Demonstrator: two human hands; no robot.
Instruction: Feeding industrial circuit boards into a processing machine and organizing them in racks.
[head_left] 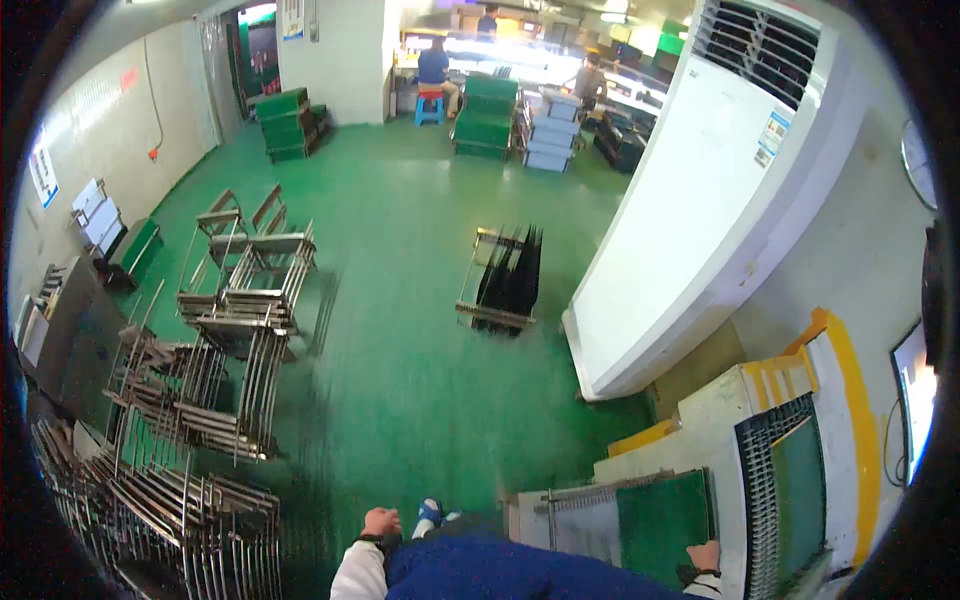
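Observation:
My left hand [381,522] hangs beside my blue apron [500,570], above the green floor. Its fingers are curled in, and nothing shows in them. At the lower right, my right hand [704,556] is by the right edge of a green panel [662,520]; whether it touches the panel is unclear, and its fingers are too small to read. The panel lies beside a pale grey surface [590,530] with a row of metal teeth [600,490] along its far side. Farther right, a second green panel [800,500] stands next to a black toothed strip [762,480].
Metal racks [240,310] crowd the left side. Ahead, a rack of thin black boards [510,280] stands on the green floor [400,300]. A tall white air conditioner [690,200] rises at right. Green crates [487,110], blue bins [552,130] and several people are at the back.

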